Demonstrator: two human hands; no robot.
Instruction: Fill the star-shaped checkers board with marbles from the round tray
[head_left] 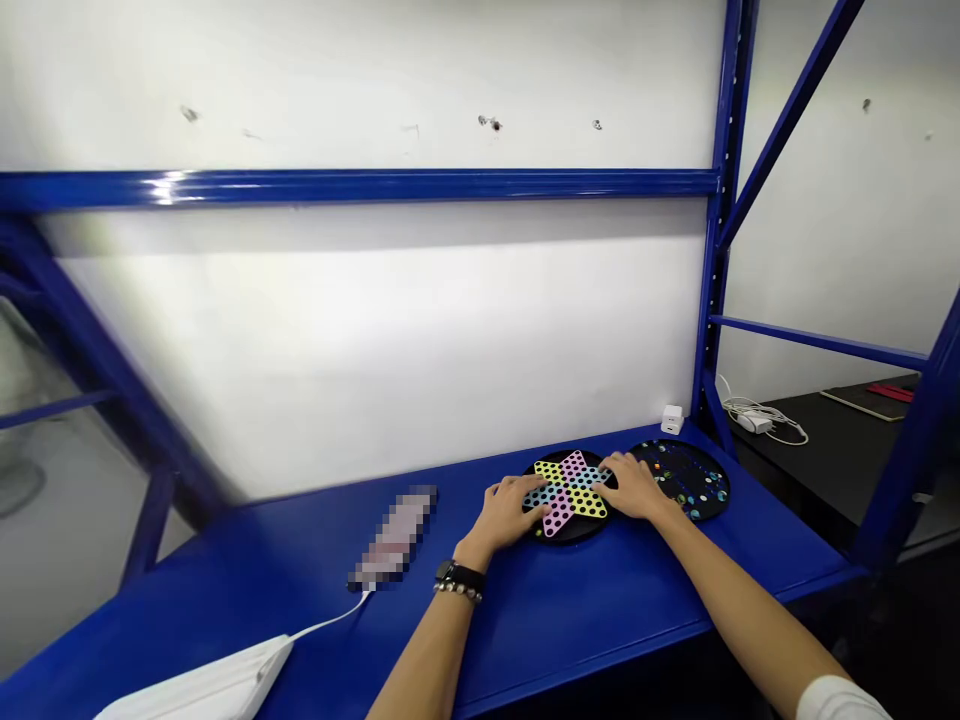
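A round black Chinese checkers board (570,495) with a pastel star of pink, yellow and blue holes lies on the blue shelf. My left hand (506,510) rests flat on its left side, and my right hand (630,485) lies on its right side. Neither hand shows anything held. A black watch and a beaded bracelet circle my left wrist. Just right of the board sits a round black tray (686,478) holding several coloured marbles, touching or nearly touching my right hand.
A pixelated flat object (394,535) lies left of the board, cabled to a white power bank (202,690). A white charger (672,420) stands at the back. Blue steel uprights (716,250) and a crossbar frame the shelf against a white wall. A dark table with cables lies right.
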